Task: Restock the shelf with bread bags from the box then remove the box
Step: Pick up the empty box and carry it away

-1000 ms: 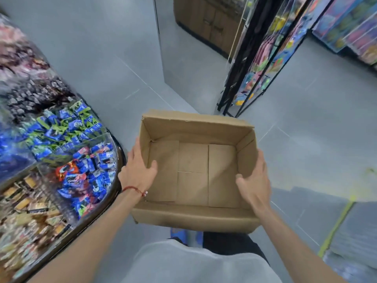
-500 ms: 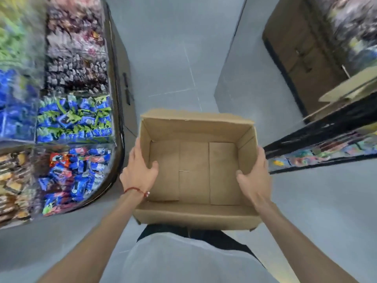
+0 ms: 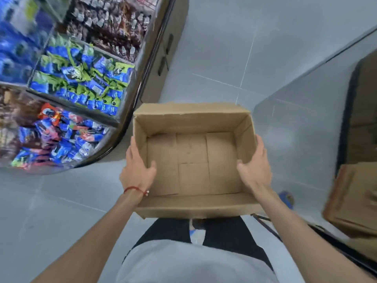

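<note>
I carry an open brown cardboard box at waist height in front of me. Nothing lies inside it; its bare bottom flaps show. My left hand grips the left wall, thumb inside and fingers outside. My right hand grips the right wall the same way. No bread bags are in view.
A display stand with a curved dark rim and compartments of wrapped sweets stands at my left. A glossy dark panel rises on the right, with a brown cardboard shape at its lower right. Grey tiled floor stretches ahead.
My view has turned to the right: the sweets stand slid further left and up, and the dark panel came in on the right. Both hands keep the same grip on the box.
</note>
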{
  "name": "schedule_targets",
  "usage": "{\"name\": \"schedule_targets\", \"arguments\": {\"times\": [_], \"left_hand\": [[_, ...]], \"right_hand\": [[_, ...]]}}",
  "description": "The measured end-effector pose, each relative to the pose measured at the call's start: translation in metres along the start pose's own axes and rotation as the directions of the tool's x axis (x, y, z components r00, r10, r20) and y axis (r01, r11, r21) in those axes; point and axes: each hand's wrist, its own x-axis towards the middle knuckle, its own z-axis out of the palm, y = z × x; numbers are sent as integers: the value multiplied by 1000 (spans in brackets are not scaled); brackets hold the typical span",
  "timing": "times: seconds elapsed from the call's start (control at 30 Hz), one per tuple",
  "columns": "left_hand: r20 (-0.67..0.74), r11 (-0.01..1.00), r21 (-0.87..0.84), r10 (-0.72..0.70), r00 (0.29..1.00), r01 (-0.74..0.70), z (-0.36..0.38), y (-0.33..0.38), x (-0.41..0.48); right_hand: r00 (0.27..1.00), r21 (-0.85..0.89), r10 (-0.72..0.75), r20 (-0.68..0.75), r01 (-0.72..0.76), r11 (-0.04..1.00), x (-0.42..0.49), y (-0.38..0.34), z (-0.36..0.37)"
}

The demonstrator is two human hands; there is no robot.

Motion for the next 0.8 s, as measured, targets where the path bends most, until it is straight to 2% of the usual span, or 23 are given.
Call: {"name": "schedule_targets", "arguments": {"times": [0.17, 0.47, 0.7, 0.8], "left_hand": [[0, 982, -64, -177, 984, 177, 61, 4, 16], [12, 865, -178, -474, 880, 468, 201, -11, 69], [52, 779, -263, -577, 815, 569, 312, -54, 136], [71, 731, -307, -620, 781, 609, 353, -72, 162]], "right_hand": [[982, -94, -142, 124, 154, 984, 82, 1, 25], [891, -170, -318, 323, 385, 907, 226, 10, 136], [804, -243, -386, 453, 528, 814, 321, 11, 264], [789, -260, -399, 467, 553, 791, 350, 8, 319]]}}
